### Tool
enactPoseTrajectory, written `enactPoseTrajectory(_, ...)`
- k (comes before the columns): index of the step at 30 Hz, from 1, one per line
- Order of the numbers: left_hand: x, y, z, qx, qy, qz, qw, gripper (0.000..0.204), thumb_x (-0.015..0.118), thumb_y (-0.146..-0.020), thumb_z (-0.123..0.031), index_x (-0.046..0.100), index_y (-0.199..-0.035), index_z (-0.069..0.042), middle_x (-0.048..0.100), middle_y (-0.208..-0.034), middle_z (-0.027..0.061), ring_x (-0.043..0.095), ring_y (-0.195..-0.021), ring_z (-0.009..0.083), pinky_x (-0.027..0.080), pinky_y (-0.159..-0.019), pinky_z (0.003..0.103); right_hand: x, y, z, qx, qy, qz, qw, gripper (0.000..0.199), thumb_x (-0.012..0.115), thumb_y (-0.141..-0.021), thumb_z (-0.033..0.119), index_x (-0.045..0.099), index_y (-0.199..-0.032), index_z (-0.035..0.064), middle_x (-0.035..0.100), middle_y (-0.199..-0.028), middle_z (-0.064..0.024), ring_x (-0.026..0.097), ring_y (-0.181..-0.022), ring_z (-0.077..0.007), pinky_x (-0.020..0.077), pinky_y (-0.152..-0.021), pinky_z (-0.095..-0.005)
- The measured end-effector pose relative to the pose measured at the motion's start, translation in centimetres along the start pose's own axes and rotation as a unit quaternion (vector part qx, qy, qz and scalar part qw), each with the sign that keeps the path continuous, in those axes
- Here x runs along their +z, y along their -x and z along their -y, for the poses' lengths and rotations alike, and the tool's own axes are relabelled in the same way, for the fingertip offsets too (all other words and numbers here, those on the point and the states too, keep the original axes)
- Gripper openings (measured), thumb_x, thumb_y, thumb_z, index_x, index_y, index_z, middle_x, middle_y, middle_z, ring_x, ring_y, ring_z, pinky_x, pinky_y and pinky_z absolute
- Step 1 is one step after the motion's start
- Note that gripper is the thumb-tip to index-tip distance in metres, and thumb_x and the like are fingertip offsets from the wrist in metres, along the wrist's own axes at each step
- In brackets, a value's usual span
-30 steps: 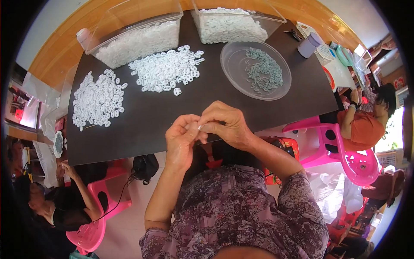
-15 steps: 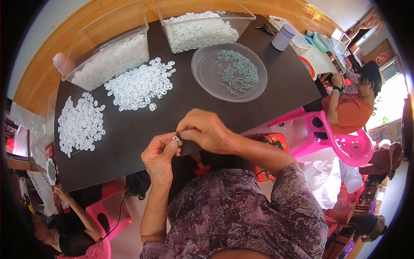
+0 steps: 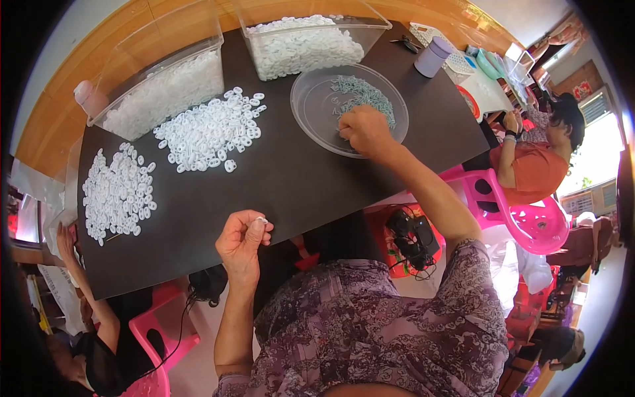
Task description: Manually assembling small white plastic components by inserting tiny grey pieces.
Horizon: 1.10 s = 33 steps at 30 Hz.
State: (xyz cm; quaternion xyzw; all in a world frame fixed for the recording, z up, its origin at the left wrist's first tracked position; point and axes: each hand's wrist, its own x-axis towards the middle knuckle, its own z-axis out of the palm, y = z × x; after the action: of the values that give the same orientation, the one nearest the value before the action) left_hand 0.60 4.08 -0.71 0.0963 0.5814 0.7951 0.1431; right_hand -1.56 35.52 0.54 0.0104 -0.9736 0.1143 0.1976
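Dark tabletop: near edge slants up to the right, its line passing by the left hand. Left thumb and finger pinch a small white piece at that edge. A dark stretch of surface lies between this hand and the shallow round dish, room for the right hand to pass. Clear bins bound the far side; loose white pieces sit in front of them. Right fingers bunch inside the dish, beside slim grey-green pieces (tips hidden; cannot tell whether they grip any).

Against half a second ago: right hand has left the left hand's side and reached the dish; left hand stays nearly put, piece retained.
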Motion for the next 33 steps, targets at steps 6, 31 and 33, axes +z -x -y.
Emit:
enactPoseTrajectory(6, -0.1, 0.1, 0.1, 0.013, 0.002, -0.001, 1.000, 0.014, 0.062, -0.087, -0.012, 0.059, -0.089, 0.001, 0.061, -0.075, 0.0060, 0.052, -0.059, 0.0081, 0.045, -0.055, 0.020, 0.5, -1.2, 0.5, -0.050, 0.079, 0.056, 0.994, 0.006, 0.061, -0.069, 0.011, 0.060, -0.067, 0.0046, 0.059, -0.074, -0.0137, 0.057, -0.075, -0.0335, 0.0452, -0.067, -0.0442)
enactPoseTrajectory(31, -0.1, 0.5, -2.3, -0.038, 0.112, -0.038, 0.992, 0.010, 0.062, -0.085, -0.005, 0.062, -0.091, 0.003, 0.063, -0.076, 0.0074, 0.055, -0.061, 0.0090, 0.044, -0.055, 0.020, -1.7, 1.9, 15.9, 0.021, -0.494, 0.145, 0.857, 0.008, 0.065, -0.075, -0.001, 0.062, -0.083, 0.0018, 0.054, -0.074, 0.0015, 0.047, -0.067, -0.0041, 0.0379, -0.060, -0.0212)
enactPoseTrajectory(33, -0.2, 0.7, -2.2, -0.035, 0.106, -0.039, 0.993, 0.011, 0.062, -0.085, -0.006, 0.062, -0.092, 0.003, 0.063, -0.076, 0.0072, 0.055, -0.061, 0.0087, 0.044, -0.055, 0.020, -1.4, 2.0, 15.9, 0.016, -0.513, 0.151, 0.845, 0.007, 0.065, -0.076, -0.001, 0.062, -0.082, 0.0008, 0.053, -0.074, 0.0015, 0.047, -0.067, -0.0042, 0.0371, -0.059, -0.0213)
